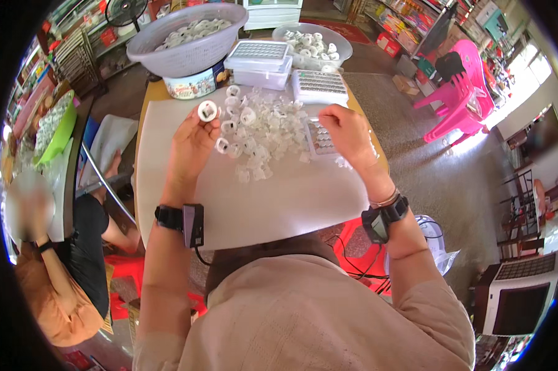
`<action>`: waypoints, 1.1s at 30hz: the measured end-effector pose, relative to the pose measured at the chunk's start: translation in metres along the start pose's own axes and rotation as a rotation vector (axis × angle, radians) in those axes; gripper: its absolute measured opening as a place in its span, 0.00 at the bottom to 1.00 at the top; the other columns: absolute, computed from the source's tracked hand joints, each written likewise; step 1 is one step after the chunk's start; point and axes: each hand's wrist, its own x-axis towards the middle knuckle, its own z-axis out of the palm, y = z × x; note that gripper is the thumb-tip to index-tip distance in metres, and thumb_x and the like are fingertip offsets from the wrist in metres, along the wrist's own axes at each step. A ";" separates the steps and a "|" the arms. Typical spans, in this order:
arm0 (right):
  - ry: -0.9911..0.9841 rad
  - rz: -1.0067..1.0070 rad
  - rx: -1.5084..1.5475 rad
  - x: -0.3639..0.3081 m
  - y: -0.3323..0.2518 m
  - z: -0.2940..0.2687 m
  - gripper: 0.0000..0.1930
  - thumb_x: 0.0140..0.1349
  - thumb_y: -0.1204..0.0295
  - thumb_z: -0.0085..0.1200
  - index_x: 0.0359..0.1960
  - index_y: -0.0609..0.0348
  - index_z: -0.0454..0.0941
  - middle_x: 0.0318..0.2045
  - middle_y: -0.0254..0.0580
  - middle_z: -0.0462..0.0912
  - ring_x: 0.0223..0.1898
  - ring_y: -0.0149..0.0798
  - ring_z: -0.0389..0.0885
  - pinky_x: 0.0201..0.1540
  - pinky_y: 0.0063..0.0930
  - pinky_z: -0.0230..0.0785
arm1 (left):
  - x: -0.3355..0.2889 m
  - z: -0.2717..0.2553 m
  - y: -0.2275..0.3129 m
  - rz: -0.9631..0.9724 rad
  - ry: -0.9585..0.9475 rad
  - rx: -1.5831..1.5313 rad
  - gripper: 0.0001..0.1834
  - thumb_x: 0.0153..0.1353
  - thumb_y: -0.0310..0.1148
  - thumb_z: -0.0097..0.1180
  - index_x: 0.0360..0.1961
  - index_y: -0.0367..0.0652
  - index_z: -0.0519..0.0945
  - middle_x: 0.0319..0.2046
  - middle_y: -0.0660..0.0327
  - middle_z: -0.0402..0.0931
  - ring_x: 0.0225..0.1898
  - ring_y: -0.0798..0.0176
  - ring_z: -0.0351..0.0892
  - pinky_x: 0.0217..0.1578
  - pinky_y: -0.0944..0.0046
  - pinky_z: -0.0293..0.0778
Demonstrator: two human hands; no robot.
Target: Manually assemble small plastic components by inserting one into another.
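Observation:
My left hand [192,143] is raised over the left part of the table, its fingertips closed on a round white plastic cap [208,110] with a dark middle. At the right, my right hand [348,135] has its thumb and fingers pinched together above a clear tray [317,140] of small metallic parts. Whatever lies in that pinch, if anything, is too small to make out. Between the hands spreads a heap of small translucent plastic pieces [263,139]. Several white round caps [228,127] lie along its left edge, close to my left hand.
Behind the heap stand a big grey basin [144,51] of white parts on a tub [189,86], stacked clear boxes [260,75], a parts tray [321,93] and a clear bowl [344,46]. A person [63,290] sits at left beside a green basin [69,133]. Pink chairs [458,102] stand right.

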 end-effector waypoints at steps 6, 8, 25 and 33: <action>-0.056 0.069 -0.215 -0.008 0.010 0.004 0.07 0.55 0.71 0.50 0.27 0.59 0.79 0.25 0.52 0.80 0.30 0.54 0.79 0.33 0.40 0.71 | 0.002 0.008 0.006 -0.064 -0.089 0.072 0.15 0.67 0.33 0.43 0.48 0.35 0.72 0.37 0.61 0.76 0.35 0.68 0.75 0.40 0.70 0.73; -0.039 0.092 -0.239 -0.005 0.013 0.010 0.07 0.54 0.70 0.50 0.27 0.58 0.79 0.25 0.52 0.80 0.30 0.54 0.79 0.34 0.40 0.71 | 0.000 0.004 0.003 -0.044 -0.089 0.087 0.15 0.67 0.33 0.44 0.48 0.34 0.73 0.37 0.61 0.76 0.35 0.69 0.75 0.39 0.70 0.73; -0.038 0.107 -0.097 0.001 0.022 0.015 0.05 0.52 0.73 0.55 0.28 0.61 0.78 0.22 0.44 0.81 0.25 0.40 0.80 0.30 0.32 0.70 | -0.004 0.004 0.002 -0.078 -0.211 0.020 0.14 0.67 0.32 0.46 0.47 0.32 0.73 0.36 0.57 0.78 0.35 0.67 0.78 0.38 0.71 0.76; -0.033 -0.021 0.489 -0.004 -0.085 0.058 0.03 0.55 0.78 0.57 0.30 0.63 0.77 0.22 0.29 0.77 0.24 0.21 0.72 0.28 0.16 0.65 | -0.002 0.008 -0.002 -0.170 -0.179 0.034 0.13 0.65 0.29 0.47 0.47 0.31 0.73 0.38 0.54 0.78 0.35 0.64 0.79 0.37 0.68 0.78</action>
